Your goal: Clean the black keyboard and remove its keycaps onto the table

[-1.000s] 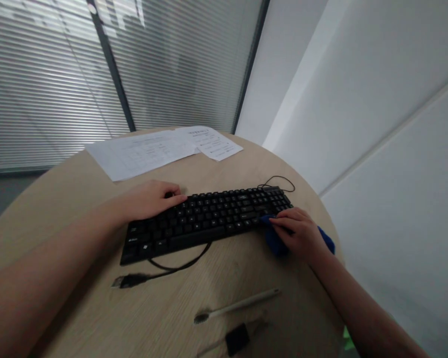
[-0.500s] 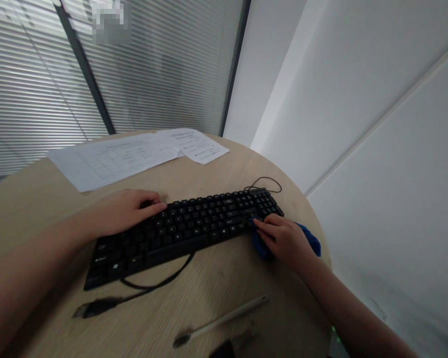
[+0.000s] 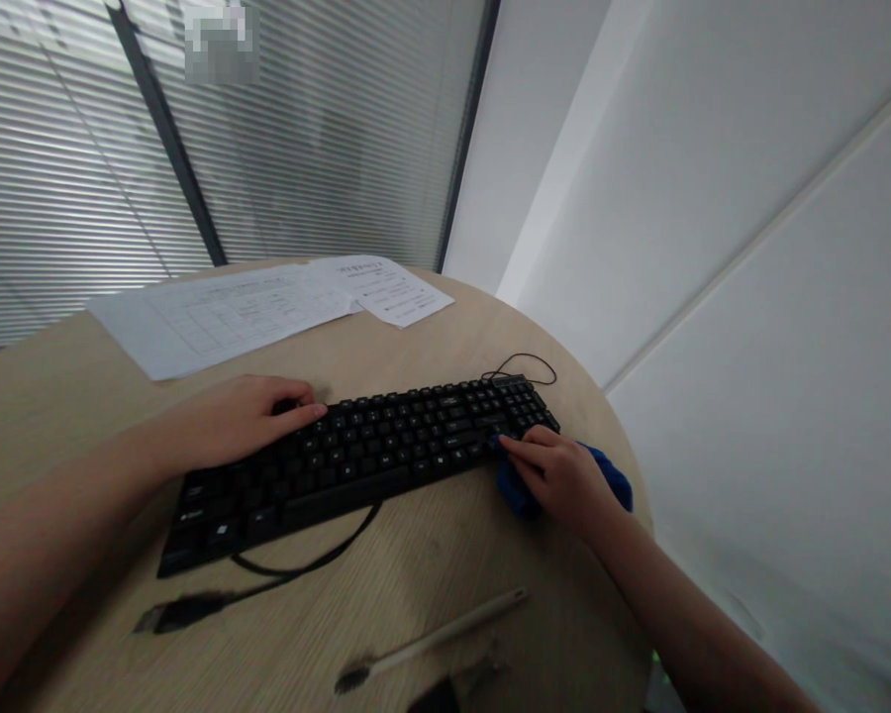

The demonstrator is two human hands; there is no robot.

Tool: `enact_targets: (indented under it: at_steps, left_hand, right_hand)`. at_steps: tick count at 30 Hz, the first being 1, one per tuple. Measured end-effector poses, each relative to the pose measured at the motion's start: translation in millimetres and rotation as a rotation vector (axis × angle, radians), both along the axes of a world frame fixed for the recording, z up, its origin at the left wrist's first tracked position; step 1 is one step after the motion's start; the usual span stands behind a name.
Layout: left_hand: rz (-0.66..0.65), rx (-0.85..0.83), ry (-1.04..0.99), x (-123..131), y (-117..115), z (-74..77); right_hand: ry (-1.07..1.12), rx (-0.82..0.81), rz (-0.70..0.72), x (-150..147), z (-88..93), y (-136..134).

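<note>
A black keyboard [image 3: 371, 451] lies at a slant across the wooden table. My left hand [image 3: 248, 421] grips its left part, thumb over the top keys and the other fingers curled behind the far edge, partly hidden. Near the arrow keys my right hand [image 3: 556, 470] pinches a blue cloth [image 3: 520, 493], pressing a bit of it against the keys with the fingertips. The rest of the cloth bunches under and behind that hand. From beneath the keyboard's near side a black USB cable [image 3: 304, 569] comes out, its plug [image 3: 182, 612] resting on the tabletop.
A toothbrush-like brush [image 3: 431, 639] with dark bristles lies in front of the keyboard. Beside it is a dark object [image 3: 437, 696], cut off by the frame. Printed sheets [image 3: 267, 312] lie at the table's back. A white wall [image 3: 772, 347] stands close on the right.
The view has shifted very slightly, moving everything a little left. Both hands keep their places on the keyboard and cloth.
</note>
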State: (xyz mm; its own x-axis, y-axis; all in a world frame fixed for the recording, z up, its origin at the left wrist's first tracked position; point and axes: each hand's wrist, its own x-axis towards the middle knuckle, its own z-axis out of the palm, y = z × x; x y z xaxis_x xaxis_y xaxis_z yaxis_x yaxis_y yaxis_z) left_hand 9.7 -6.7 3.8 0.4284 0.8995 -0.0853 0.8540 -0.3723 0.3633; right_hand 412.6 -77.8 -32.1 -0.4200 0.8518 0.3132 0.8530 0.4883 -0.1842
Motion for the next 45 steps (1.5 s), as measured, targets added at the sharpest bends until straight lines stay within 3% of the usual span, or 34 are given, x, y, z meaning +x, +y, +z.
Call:
enact_targets:
  at_steps: [8, 13, 17, 23, 29, 35, 45]
  left_hand:
    - [0.018, 0.003, 0.007, 1, -1, 1.2]
    - [0.04, 0.029, 0.011, -1, 0, -4.6]
    - [0.06, 0.035, 0.002, -2, 2, -8.0]
    - [0.057, 0.028, -0.014, -3, 2, -9.3]
    - [0.044, 0.044, 0.0, -4, 3, -11.7]
    - [0.064, 0.015, -0.052, -5, -1, -6.6]
    - [0.106, 0.062, -0.071, -6, -18, 0.1]
  right_hand:
    - [0.127, 0.007, -0.033, 6, 3.8, 1]
    - [0.161, 0.075, -0.147, 15, 3.0, 5]
    - [0.046, -0.036, -0.094, 19, 0.3, 9]
    - [0.037, -0.07, -0.025, 22, 2.6, 7]
    - [0.044, -0.089, -0.066, 19, 4.7, 7]
    - [-0.01, -0.125, -0.074, 16, 1.1, 7]
    - [0.152, -0.128, -0.123, 18, -15.5, 18]
